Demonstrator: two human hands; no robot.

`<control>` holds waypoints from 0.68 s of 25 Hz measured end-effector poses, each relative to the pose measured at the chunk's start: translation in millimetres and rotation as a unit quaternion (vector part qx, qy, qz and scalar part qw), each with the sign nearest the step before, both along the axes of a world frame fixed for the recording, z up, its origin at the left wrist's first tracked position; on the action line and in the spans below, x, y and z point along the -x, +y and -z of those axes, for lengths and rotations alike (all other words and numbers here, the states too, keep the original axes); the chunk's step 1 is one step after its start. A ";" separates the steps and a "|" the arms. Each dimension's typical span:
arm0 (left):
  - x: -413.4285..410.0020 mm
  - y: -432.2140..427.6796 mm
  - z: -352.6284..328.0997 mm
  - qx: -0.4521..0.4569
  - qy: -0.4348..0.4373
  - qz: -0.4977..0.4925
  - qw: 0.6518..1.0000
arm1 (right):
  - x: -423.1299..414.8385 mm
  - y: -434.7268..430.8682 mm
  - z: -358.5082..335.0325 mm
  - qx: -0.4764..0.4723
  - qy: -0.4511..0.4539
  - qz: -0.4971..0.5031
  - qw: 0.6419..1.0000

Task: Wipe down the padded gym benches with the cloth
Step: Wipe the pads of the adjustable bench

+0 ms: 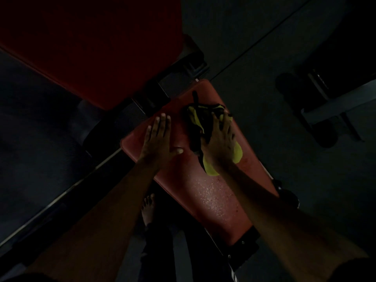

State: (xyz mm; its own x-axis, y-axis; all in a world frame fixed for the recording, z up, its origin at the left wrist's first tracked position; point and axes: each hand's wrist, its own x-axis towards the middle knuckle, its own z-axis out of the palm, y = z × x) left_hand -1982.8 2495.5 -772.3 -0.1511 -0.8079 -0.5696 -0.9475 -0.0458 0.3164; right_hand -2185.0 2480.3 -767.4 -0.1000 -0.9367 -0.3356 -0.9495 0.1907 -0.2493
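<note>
The yellow cloth [237, 153] lies bunched on the red padded bench [215, 196], toward its 12 o'clock end. The right hand [218, 142] presses on the cloth, fingers spread flat. At 9 o'clock of the cloth, the left hand [157, 141] rests on the bare padding, fingers straight and close together, thumb out. Droplets speckle the bench at 6 o'clock of the cloth.

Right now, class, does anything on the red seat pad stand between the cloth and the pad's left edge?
Yes: the left hand lies flat on the red pad, just left of the cloth under the right hand, blocking a sweep that way. Toward the near, droplet-speckled end nothing visible lies on the pad.
</note>
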 end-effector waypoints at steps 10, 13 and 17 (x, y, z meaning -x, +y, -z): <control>0.9 -13.9 4.9 -0.114 -0.011 0.018 0.993 | 7.2 -71.3 -3.6 0.011 -0.032 -0.015 0.999; 4.5 -16.0 2.8 -0.118 -0.019 0.003 0.993 | 18.3 -27.8 -8.4 -0.006 -0.030 0.089 0.996; 4.8 -14.8 3.8 -0.128 -0.024 0.004 0.991 | 18.6 -21.5 -5.8 -0.030 0.002 0.057 0.998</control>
State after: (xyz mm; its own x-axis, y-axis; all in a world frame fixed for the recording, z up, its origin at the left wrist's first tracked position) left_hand -1987.6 2480.7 -776.1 -0.1245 -0.6347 -0.7627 -0.9618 -0.1118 0.2500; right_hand -2203.6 2458.8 -761.5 -0.2053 -0.8977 -0.3899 -0.9217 0.3113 -0.2314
